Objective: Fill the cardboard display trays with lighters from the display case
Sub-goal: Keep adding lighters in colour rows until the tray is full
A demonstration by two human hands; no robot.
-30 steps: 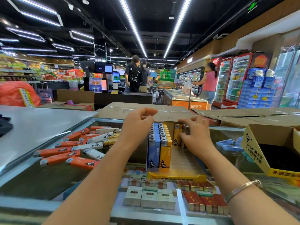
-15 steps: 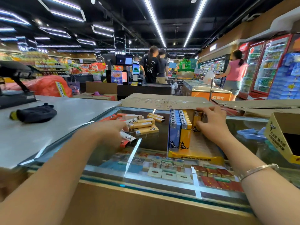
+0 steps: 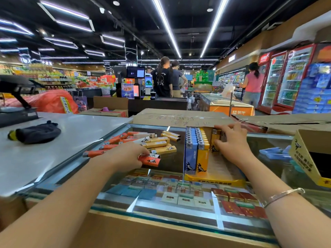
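Left hand curled over orange lighter among loose lighters on glass case; right hand gripping upright yellow lighters in yellow cardboard tray.

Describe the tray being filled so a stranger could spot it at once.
Start at the glass counter. The yellow cardboard tray lies on it between the hands, right of the loose lighters. Unlike the empty yellow box at far right, it holds upright rows of blue and yellow lighters.
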